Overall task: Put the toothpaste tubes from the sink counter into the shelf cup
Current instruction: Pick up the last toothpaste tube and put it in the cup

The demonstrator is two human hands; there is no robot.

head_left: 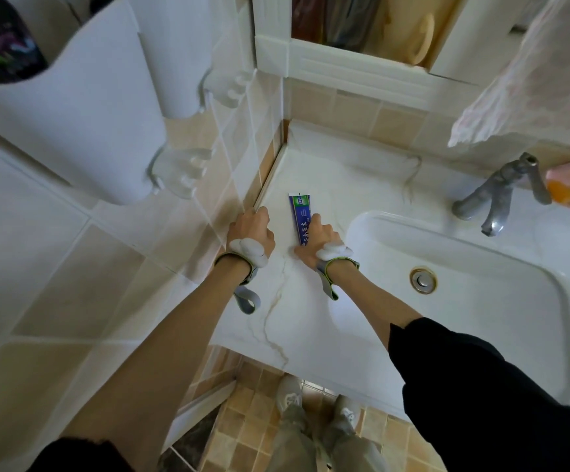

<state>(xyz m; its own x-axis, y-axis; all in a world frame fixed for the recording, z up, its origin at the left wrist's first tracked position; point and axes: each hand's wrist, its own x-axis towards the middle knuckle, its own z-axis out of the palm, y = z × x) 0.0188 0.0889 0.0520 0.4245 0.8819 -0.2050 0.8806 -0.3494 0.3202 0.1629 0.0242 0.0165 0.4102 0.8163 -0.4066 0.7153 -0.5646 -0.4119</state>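
Right hand [317, 238] closed around toothpaste tube [300, 215] on counter [311, 318]; left hand [251, 229] at its 9 o'clock, fingers curled, holding nothing visible.

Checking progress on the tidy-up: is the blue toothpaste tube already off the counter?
No, the blue toothpaste tube lies flat on the sink counter, with the right hand resting on its near end.

Black sleeves [474, 386] pushed up; 2 grey wrist straps [331, 267] with white pods; olive trousers [311, 444], pale sneakers [288, 396].
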